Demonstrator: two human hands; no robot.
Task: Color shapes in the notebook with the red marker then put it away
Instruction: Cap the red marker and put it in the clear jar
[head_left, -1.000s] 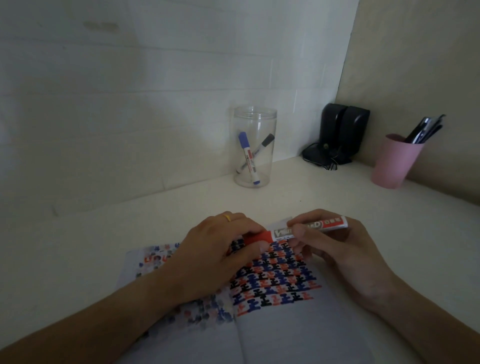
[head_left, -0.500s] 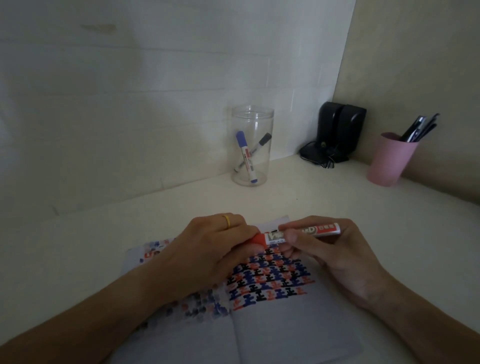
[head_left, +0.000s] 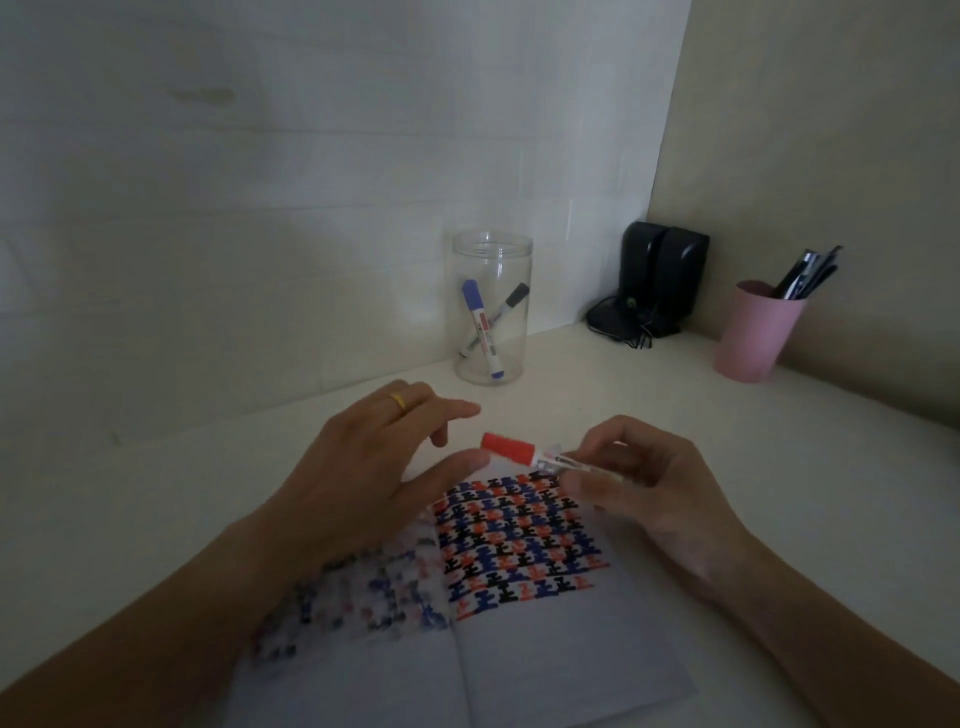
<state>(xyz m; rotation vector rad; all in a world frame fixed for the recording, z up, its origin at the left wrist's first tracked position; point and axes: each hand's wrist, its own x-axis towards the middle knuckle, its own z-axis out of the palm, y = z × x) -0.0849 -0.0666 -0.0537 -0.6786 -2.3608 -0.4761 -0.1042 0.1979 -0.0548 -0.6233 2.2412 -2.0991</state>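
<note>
The red marker (head_left: 519, 451) is held level above the top edge of the open notebook (head_left: 540, 654), its red cap on and pointing left. My right hand (head_left: 654, 499) grips the marker's white barrel between thumb and fingers. My left hand (head_left: 363, 483), with a gold ring, hovers just left of the cap, fingers apart and holding nothing. The notebook's right page carries a grid of red, blue and black shapes (head_left: 514, 540); the left page shows fainter marks partly under my left forearm.
A clear jar (head_left: 492, 249) with a blue and a black marker stands behind the notebook near the wall. Black speakers (head_left: 660, 275) sit in the corner. A pink cup (head_left: 753, 338) with pens stands at the right.
My left hand has let go of the red cap and opened, drawing slightly left. The capped marker stays in my right hand.
</note>
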